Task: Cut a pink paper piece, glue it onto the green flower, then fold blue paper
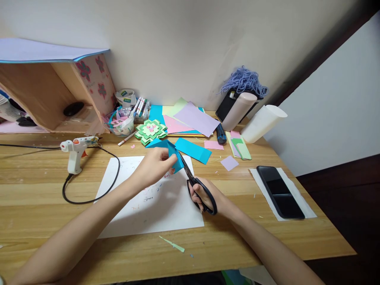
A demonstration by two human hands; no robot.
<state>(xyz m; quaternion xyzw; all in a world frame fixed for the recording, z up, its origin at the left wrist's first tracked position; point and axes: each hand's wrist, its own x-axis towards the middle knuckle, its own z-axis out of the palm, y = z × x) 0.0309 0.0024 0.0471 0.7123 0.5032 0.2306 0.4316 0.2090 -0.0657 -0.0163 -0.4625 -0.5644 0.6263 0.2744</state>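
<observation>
Above a white sheet of paper (124, 213) with small coloured marks, my left hand (157, 164) pinches a folded piece of blue paper (177, 161). My right hand (204, 194) grips black-handled scissors (211, 202) through the loops. The blades point up and away, along the right edge of the blue paper; whether they are cutting into it I cannot tell. Just behind lies a flat blue paper strip (194, 150) with a crease. A layered green paper flower (151, 131) with pink bits at its centre rests behind my left hand.
A white glue gun (76, 152) with a looping black cord stands at left. Coloured sheets (197, 118), a utility knife (221, 133), a tub of scraps (121, 124) and markers (141, 107) line the back. A phone (280, 192) lies at right; a green sliver (172, 244) lies in front.
</observation>
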